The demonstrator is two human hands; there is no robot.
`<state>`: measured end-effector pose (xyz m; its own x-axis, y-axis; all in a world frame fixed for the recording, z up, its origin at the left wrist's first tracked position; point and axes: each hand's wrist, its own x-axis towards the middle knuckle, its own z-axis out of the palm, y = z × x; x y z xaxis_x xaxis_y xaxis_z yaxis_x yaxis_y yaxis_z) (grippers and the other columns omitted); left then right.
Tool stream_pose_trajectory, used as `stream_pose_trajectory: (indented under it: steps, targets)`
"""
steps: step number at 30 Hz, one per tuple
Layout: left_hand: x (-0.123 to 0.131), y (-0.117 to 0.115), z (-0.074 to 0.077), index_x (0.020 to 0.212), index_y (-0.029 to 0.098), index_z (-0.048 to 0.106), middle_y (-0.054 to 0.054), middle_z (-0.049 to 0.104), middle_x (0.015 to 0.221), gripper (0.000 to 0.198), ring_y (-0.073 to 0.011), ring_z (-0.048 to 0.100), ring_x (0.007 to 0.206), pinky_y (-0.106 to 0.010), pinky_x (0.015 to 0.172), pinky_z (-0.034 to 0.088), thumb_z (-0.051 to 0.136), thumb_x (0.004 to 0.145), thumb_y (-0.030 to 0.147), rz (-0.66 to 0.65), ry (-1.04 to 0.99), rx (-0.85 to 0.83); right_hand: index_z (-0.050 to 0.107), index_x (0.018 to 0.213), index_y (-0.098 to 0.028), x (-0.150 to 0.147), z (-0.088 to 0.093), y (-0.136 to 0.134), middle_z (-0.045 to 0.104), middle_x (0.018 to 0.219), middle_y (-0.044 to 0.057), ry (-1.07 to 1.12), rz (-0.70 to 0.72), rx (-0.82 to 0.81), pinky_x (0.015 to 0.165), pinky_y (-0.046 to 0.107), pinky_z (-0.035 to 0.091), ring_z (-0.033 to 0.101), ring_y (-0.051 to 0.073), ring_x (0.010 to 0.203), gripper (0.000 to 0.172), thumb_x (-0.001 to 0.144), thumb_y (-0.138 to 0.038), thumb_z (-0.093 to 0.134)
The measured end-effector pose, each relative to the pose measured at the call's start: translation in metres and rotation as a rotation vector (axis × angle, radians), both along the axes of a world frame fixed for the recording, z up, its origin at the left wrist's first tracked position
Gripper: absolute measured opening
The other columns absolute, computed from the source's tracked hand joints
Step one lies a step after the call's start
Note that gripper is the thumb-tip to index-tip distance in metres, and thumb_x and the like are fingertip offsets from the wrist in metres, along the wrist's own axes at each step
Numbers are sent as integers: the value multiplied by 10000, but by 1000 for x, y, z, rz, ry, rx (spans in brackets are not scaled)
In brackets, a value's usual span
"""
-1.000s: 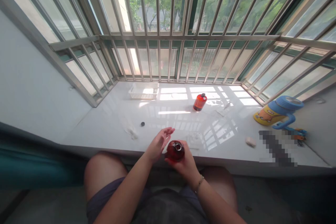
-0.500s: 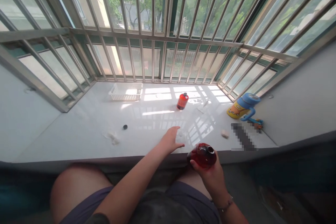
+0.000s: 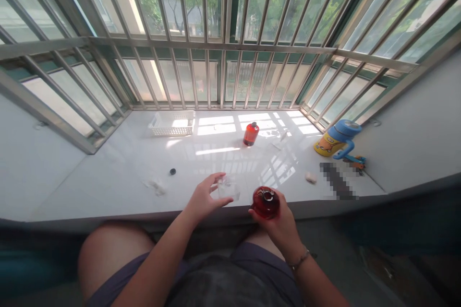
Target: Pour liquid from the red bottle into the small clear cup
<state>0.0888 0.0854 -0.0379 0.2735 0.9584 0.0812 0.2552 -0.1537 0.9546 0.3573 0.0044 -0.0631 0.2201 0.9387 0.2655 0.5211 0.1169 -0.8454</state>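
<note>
A white basket is set on the white sill near the window bars. A small black cap is seen beside crumpled tissue. A blue-lidded yellow cup is placed far right.

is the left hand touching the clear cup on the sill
Touching. The head view shows the left hand with fingers curled around the clear cup, thumb at its near side, no gap visible.

By the right hand's fingers, a translucent red round bottle; by the left fingers, a clear colourless glass. Beyond them, an orange-red bottle with black cap on the glossy white sill.
</note>
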Motion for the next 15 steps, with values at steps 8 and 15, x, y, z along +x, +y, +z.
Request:
stream_pose_trajectory:
  steps: [8,15]
  targets:
    - [-30,-48,34,1417,277,623,-111,713,1373,839,-295,726,1129,-491,1040,611,973,687,500,37,97,42,595,1414,-294,-20,29,29,695,1312,98,-238,199,270,1047,554,558,653,355,1213,654,820,-332,867]
    - [-36,-60,40,1402,286,641,-104,709,1359,786,-291,708,1132,-449,983,607,954,715,506,75,207,133,594,1445,-309,-30,53,41,704,1349,96,-418,281,352,1166,617,448,640,365,1260,583,892,-277,779]
